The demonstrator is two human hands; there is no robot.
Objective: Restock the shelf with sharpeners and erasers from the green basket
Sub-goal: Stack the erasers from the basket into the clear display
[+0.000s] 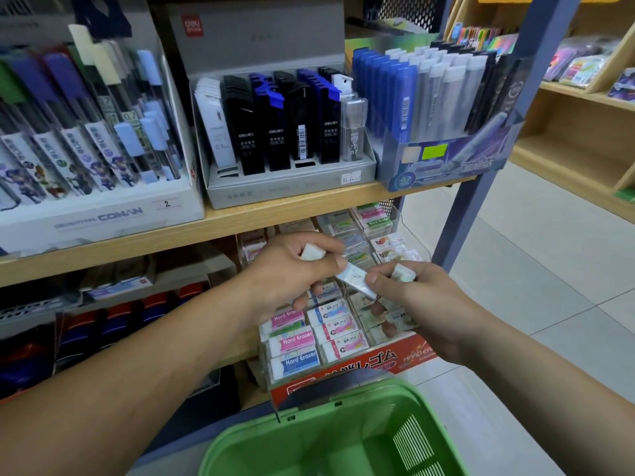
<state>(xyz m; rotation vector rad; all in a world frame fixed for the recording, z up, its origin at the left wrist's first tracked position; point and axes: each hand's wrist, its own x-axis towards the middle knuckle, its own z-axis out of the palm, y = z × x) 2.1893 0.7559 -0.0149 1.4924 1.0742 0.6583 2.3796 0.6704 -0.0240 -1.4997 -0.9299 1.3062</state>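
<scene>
The left hand (285,276) curls round a white eraser (312,252), the right hand (429,304) grips a second eraser (403,273), and both pinch a wrapped eraser (355,282) between them, the green basket (309,438) below.

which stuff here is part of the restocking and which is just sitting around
In the job: left hand, right hand, wrapped eraser pinched between them, green basket, eraser rack.
Just there: Conan box, grey lead box, blue lead box.
</scene>
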